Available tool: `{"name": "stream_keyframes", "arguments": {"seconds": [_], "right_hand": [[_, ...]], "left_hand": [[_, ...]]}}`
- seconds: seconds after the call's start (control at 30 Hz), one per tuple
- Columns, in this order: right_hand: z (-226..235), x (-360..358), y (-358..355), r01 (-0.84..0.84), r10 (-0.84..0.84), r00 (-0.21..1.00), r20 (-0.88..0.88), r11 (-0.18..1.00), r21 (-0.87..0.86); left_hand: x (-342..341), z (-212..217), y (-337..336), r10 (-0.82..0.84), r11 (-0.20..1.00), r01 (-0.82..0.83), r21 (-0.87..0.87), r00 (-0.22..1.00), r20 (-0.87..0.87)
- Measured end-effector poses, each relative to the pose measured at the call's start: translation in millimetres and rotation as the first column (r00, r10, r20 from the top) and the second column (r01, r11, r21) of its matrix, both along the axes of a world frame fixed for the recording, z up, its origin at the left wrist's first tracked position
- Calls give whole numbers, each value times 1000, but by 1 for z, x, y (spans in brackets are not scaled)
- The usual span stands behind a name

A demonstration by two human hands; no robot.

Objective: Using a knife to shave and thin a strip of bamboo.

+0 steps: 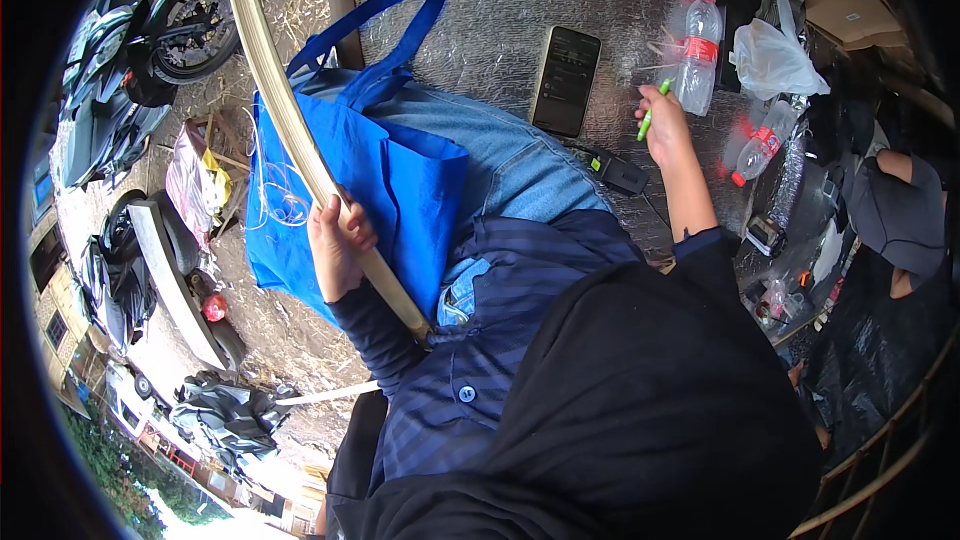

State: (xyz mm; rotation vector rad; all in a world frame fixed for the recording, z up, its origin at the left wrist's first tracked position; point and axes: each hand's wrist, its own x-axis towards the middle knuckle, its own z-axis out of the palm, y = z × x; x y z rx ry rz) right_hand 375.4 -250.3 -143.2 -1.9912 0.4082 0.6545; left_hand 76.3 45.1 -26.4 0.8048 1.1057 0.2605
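Grey crinkled mat (480, 30); long, pale, gently curved strip (303, 145) in left hand (338, 245).

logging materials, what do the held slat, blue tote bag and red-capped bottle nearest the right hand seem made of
The held slat looks like bamboo or wood: tan, mostly matte, with lengthwise lines. The blue tote bag seems matte non-woven fabric, judging by soft creases; the fibre is unclear. The bottle nearest the right hand looks like glossy plastic: see-through, with highlights.

1 grn tool (645, 125), 1 ph (566, 85), 1 blu tote (405, 185)
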Motion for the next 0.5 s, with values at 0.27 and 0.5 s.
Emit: {"name": "stream_keyframes", "arguments": {"seconds": [0.27, 0.5], "right_hand": [[3, -28, 65, -73, 78, 995, 56, 994, -76], [-6, -50, 96, -283, 484, 816, 317, 811, -512]], "left_hand": [[-3, -6, 1, -46, 999, 46, 9, 999, 7], [-1, -2, -3, 1, 1000, 0, -9, 999, 40]]}}
